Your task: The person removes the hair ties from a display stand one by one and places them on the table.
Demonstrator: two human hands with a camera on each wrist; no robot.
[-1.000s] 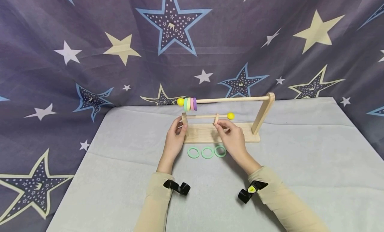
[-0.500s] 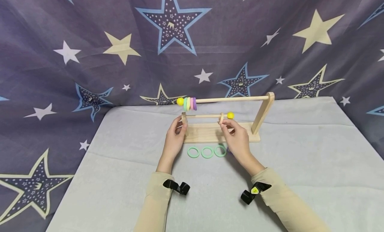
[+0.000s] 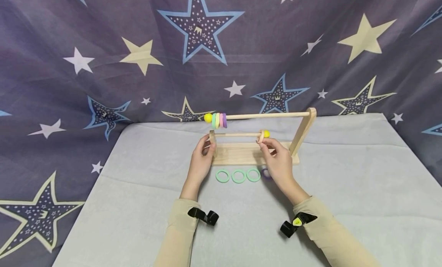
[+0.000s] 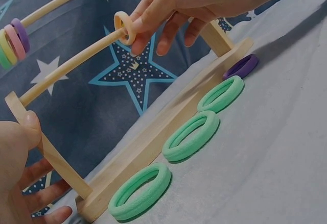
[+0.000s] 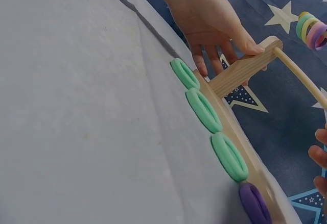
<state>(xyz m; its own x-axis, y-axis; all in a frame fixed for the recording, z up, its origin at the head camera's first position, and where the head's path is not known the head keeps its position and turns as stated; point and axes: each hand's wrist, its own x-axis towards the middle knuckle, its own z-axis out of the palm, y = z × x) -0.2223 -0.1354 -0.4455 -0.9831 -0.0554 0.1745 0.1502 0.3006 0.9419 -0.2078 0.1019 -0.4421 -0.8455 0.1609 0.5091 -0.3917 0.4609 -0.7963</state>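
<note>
Right fingers (image 4: 148, 22) pinch a thin, pale-orange ring (image 4: 130, 26) at the yellow knob (image 3: 267, 133); left fingers (image 4: 32, 132) grip the wooden upright (image 4: 57, 157).

Surface (image 3: 121, 221) — grey, cloth-covered, faintly creased. Wooden stand (image 3: 235, 154) upright on it. Flat along the stand's near side, left to right: three green rings (image 4: 191, 151) — then a purple ring (image 4: 247, 71).

I see soft, even light on the counter (image 3: 121, 221), a dim shadow (image 3: 278, 194) toward five o'clock; both wrist views look duller, the left bowing the rods (image 4: 71, 68).
</note>
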